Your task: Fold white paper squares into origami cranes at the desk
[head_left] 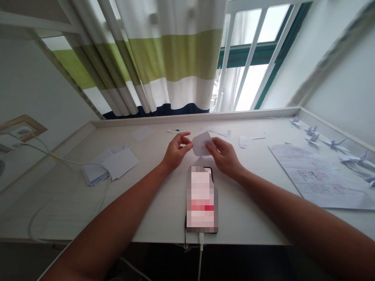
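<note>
Both my hands hold a small folded piece of white paper (201, 143) just above the pale desk (152, 203), near its middle. My left hand (176, 151) pinches the paper's left edge between thumb and fingers. My right hand (224, 155) grips its right side with curled fingers. A phone (201, 199) lies flat on the desk just in front of my hands, with a white cable plugged into its near end.
A stack of white paper sheets (109, 166) lies at the left, crossed by a white cable (73, 164). A printed sheet (316, 175) lies at the right. Several folded paper cranes (334, 143) stand along the right rim. Paper scraps (243, 140) lie near the striped curtain (164, 70).
</note>
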Demonstrator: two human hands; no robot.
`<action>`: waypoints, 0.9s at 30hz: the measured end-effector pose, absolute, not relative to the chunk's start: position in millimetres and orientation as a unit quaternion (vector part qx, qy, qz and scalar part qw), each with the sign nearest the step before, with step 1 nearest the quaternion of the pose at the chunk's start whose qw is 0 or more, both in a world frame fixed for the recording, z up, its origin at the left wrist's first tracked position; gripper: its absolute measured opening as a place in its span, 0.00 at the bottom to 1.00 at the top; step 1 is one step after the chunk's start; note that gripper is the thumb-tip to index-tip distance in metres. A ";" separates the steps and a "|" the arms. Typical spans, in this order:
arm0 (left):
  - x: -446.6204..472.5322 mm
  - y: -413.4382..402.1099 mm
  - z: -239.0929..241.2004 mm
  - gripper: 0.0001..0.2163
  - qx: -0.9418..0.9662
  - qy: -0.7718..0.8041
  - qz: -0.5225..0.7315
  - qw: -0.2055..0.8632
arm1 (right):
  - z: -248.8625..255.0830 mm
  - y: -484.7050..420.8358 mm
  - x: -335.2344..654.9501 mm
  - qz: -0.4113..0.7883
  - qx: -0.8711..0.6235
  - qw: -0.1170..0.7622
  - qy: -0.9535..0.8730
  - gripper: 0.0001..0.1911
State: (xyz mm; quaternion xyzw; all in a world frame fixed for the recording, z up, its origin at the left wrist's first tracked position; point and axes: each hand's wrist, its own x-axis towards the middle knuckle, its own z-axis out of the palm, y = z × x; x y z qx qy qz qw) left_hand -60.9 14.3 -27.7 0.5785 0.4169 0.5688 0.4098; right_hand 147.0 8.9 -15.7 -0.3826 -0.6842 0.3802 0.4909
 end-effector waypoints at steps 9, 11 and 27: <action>-50.9 11.9 -30.4 0.18 0.522 0.415 0.552 0.500 | -13.5 11.0 147.4 0.589 -0.335 0.496 -0.543 0.24; -51.1 12.8 -29.9 0.18 0.509 0.423 0.571 0.485 | -14.1 14.5 150.0 0.577 -0.349 0.488 -0.554 0.23; -48.0 5.5 -19.6 0.25 0.439 0.408 0.597 0.533 | -7.6 21.5 159.8 0.603 -0.353 0.468 -0.541 0.22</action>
